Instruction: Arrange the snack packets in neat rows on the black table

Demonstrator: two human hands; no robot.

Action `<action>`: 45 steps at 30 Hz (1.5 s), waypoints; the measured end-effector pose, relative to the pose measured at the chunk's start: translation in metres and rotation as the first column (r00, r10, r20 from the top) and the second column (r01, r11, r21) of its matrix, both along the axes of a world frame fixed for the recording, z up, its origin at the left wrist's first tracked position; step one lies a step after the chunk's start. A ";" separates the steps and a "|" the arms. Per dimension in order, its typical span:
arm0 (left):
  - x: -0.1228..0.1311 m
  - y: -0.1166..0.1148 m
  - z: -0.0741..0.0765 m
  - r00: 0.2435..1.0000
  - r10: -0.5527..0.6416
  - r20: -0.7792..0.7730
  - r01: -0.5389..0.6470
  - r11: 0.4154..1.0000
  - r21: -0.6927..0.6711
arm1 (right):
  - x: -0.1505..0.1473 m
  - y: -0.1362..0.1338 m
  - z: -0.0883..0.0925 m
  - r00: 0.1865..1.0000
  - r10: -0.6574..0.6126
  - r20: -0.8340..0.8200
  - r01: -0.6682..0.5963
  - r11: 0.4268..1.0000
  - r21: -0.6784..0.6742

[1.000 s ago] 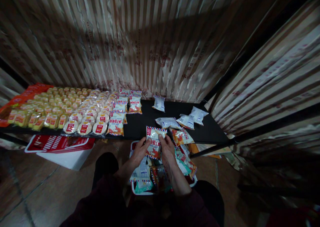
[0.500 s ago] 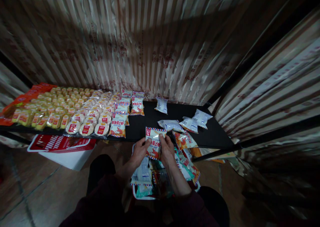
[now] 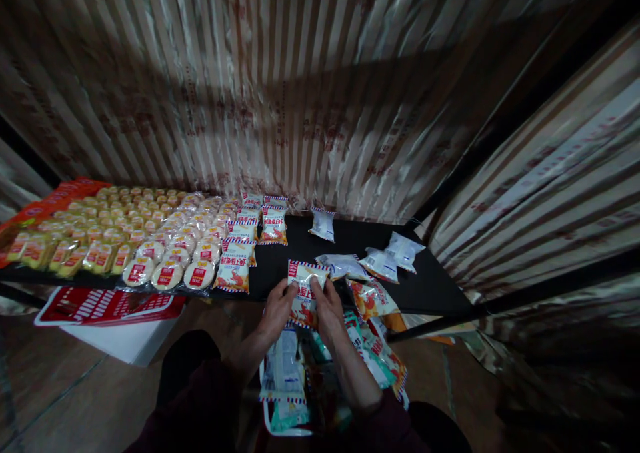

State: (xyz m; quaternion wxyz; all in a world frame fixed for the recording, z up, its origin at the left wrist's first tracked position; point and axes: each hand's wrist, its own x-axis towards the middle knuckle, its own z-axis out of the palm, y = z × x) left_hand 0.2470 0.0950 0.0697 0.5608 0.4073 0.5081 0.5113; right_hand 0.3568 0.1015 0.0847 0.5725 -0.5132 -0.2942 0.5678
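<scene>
A white snack bag (image 3: 303,293) with red lettering, an orange picture and striped ends is held between my two hands, front side up, at the shelf's front edge. My left hand (image 3: 278,306) grips its left side, and my right hand (image 3: 327,306) grips its right side with the thumb on the front. Below them a white-rimmed basket (image 3: 267,418) holds more snack bags, some pale, some green. Matching snack bags (image 3: 233,270) stand in rows on the black shelf (image 3: 300,236), left of my hands.
Left on the shelf are rows of round wrapped cakes (image 3: 167,274) and yellow wrapped cakes (image 3: 70,256). Several silvery bags (image 3: 380,264) lie face down at the right. A red basket (image 3: 107,306) sits below the shelf; striped sheeting (image 3: 280,106) hangs behind, and a dark frame bar (image 3: 450,314) runs right.
The view has tilted slightly, so the shelf sits lower in the picture. Both hands still hold the same snack bag, with little movement relative to the shelf.
</scene>
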 end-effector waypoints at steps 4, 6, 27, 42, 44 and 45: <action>-0.004 0.007 0.007 1.000 -0.015 0.015 0.015 1.000 0.023 | -0.001 0.007 0.003 1.000 -0.021 0.017 0.021 1.000 0.014; -0.004 0.009 0.012 1.000 -0.014 0.020 0.013 1.000 0.023 | -0.002 0.010 0.005 0.999 -0.023 0.025 0.023 1.000 0.004; -0.012 0.027 0.013 0.986 0.121 0.117 -0.119 0.993 -0.021 | -0.001 0.012 0.008 0.983 0.186 -0.014 -0.185 0.983 0.010; -0.022 0.026 0.025 0.978 -0.011 0.208 0.008 1.000 0.018 | -0.007 0.021 0.013 0.998 0.051 -0.029 -0.050 0.999 0.021; -0.021 0.026 0.026 0.975 0.017 0.222 -0.019 1.000 0.007 | -0.008 0.022 0.015 0.998 0.052 -0.044 -0.052 0.999 0.016; -0.020 0.027 0.025 0.973 0.035 0.230 -0.036 0.999 -0.001 | -0.008 0.022 0.016 0.997 0.057 -0.049 -0.056 0.998 0.018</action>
